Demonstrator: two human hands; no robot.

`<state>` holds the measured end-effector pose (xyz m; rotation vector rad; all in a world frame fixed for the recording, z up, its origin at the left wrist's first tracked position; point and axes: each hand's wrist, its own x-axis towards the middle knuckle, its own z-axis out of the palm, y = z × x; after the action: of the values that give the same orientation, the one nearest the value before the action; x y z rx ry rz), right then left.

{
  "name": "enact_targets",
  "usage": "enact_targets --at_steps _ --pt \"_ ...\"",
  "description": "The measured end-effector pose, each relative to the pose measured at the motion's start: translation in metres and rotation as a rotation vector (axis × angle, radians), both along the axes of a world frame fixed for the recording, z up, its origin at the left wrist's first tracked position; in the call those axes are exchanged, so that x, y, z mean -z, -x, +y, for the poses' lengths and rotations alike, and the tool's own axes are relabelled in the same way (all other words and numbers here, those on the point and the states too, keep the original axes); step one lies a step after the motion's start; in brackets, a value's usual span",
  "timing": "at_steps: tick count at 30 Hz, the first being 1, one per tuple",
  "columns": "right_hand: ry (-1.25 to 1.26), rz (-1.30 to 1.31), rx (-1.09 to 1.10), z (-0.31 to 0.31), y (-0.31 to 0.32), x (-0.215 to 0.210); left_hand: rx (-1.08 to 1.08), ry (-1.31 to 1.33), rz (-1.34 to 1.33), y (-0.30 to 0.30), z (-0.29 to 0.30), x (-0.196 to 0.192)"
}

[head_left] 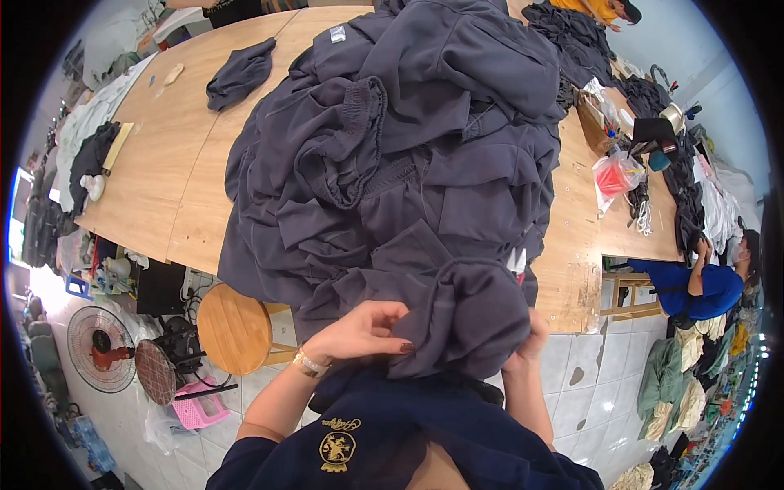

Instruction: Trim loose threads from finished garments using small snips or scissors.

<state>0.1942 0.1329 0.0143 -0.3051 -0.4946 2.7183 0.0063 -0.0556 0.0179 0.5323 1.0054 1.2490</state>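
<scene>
A bunched dark grey garment is held up close to my body, at the near side of the table. My left hand, with a watch on its wrist, pinches the garment's left edge between thumb and fingers. On the other side, my right hand grips the right edge, its fingers partly hidden behind the cloth. Just beyond lies a big pile of dark grey garments, some showing gathered elastic waistbands. A small white tag sticks out beside the held garment.
The wooden table extends left, with a separate dark piece of cloth on it. A plastic bag with red contents lies at right. A round stool and a fan stand at left. A person in blue sits at right.
</scene>
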Motion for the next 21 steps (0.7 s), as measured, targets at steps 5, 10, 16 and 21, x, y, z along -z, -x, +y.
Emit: enact_targets --at_steps 5,10,16,21 --pt "-0.297 0.158 -0.082 0.010 0.004 -0.023 -0.522 -0.089 0.717 0.022 -0.020 -0.039" --pt "-1.038 -0.373 0.286 0.005 0.033 -0.051 -1.060 -0.113 1.384 0.037 -0.027 -0.077" --pt "-0.836 -0.038 0.224 0.025 0.082 -0.040 -1.281 -0.486 1.289 0.061 -0.001 -0.125" --pt "-0.587 0.020 -0.230 -0.039 0.118 -0.011 -1.324 -0.804 1.041 0.070 0.037 -0.150"
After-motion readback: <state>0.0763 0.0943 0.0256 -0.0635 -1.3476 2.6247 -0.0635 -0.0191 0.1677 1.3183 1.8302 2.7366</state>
